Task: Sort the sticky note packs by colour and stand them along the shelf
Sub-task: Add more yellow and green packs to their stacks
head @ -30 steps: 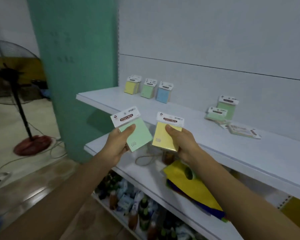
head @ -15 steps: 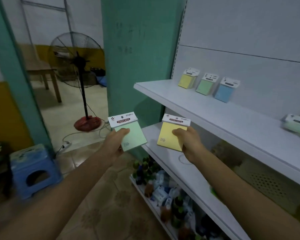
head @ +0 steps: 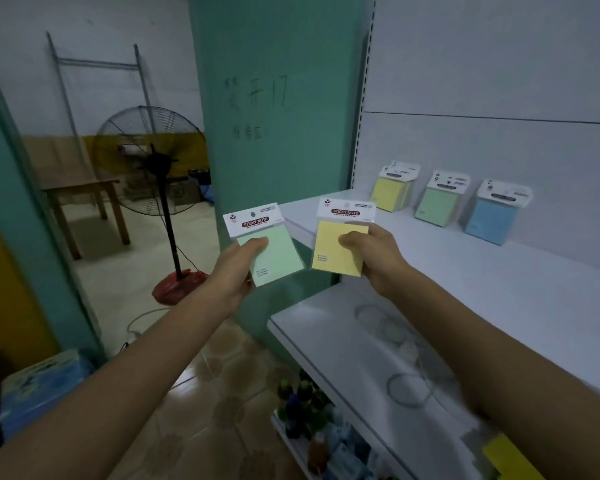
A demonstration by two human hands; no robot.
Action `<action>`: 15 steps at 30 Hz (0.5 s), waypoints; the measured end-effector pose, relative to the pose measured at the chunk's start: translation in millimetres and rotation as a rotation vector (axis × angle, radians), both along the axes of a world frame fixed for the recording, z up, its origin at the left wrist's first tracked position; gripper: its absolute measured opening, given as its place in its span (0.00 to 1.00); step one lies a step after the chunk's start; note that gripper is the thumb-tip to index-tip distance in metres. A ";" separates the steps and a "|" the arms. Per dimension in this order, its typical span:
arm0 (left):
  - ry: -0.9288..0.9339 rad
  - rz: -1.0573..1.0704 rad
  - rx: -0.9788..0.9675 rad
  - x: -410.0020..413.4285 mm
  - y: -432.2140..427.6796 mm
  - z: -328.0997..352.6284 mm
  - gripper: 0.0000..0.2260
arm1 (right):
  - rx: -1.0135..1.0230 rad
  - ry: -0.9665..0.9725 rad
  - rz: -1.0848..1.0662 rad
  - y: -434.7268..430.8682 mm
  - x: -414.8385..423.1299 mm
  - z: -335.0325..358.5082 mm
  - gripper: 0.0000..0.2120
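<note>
Over in the left of the frame a standing fan (head: 149, 161) is sitting idle by a wooden table (head: 84, 192); neither is playing any part in the job.

Just left of centre, the left hand (head: 234, 268) is holding up a green pack (head: 274, 254), thumb pressing across the front just under the white header card and the other fingers hidden behind it. The grip is clamped on the pad's left side, and the pack is tilting a little to the left in the air, clear of any shelf.

Just right of centre, the right hand (head: 374, 258) is pinching a yellow pack (head: 340, 247) the same way, thumb on the face and fingers wrapping the right edge. That pack is hanging nearly upright in front of the left end of the upper shelf (head: 499, 271), not touching it.

Further right, along the back of that shelf, a standing yellow pack (head: 392, 192), a standing green pack (head: 439, 206) and a standing blue pack (head: 490, 216) are waiting in a row, each seeming to lean against the rear panel.

To my eye these packs are looking light and fairly stiff as blocks, with what looks like a slick wrapper that could slide under a loose pinch. The header card is probably bending easily, so I would be gripping the pad body by its side edges, as both hands are doing. Set on their narrow bottom edges they are likely to be tipping forward unless they are leaning back on the panel.
</note>
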State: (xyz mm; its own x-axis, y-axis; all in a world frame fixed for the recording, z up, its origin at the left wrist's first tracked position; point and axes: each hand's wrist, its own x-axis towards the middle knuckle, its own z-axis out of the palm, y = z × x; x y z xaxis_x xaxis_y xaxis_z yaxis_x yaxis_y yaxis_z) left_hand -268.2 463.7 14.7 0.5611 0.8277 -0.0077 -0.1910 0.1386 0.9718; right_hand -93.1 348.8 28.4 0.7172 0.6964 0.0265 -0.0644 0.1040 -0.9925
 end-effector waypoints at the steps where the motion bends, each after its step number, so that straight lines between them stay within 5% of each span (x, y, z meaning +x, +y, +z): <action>1: 0.007 -0.010 0.007 12.1 5.2 1.0 0.08 | -0.017 -0.005 -0.002 6.1 11.0 3.0 0.16; 12: -0.046 -0.259 0.002 154.7 52.4 12.0 0.09 | -0.141 -0.158 -0.153 28.8 117.7 -0.2 0.18; 15: -0.052 -0.317 -0.012 194.6 78.5 18.8 0.05 | -0.246 -0.385 -0.191 32.0 143.1 -9.8 0.14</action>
State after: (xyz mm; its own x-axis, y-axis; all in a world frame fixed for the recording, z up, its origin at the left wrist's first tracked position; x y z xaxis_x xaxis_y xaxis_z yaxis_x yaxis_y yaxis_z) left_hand -73.7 542.2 33.5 0.7909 0.6116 0.0184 -0.1854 0.2109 0.9598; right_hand 50.0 380.8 18.5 0.8030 0.5725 0.1657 0.3090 -0.1622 -0.9371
